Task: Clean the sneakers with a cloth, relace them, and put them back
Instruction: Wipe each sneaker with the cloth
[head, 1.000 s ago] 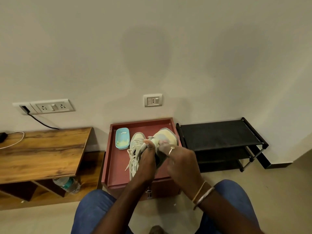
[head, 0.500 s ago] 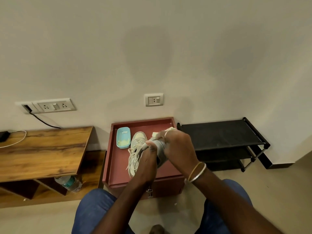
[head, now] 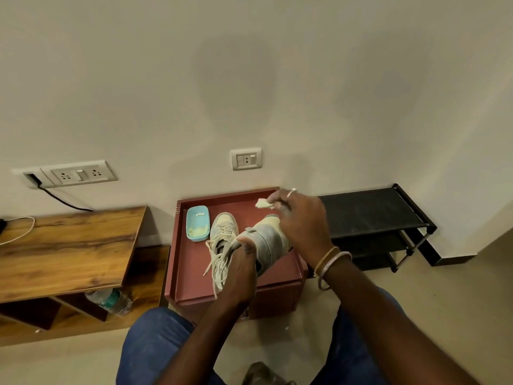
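Our left hand (head: 238, 270) grips the raised sneaker (head: 266, 243), long axis running away and rightward to our right hand (head: 302, 226) at its far end.
The black shoe rack (head: 366, 212) stands right of the red tabletop (head: 191, 262), where the other sneaker (head: 222, 240) lies; right fingers pinch the cloth (head: 263, 203), seemingly just off the shoe.

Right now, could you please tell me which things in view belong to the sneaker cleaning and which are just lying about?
Job: held sneaker in the left hand; cloth pinched by the right hand; second sneaker and blue dish on the red cabinet; probably the black rack.
Lying about: water bottle, wooden desk, white cable, wall sockets.
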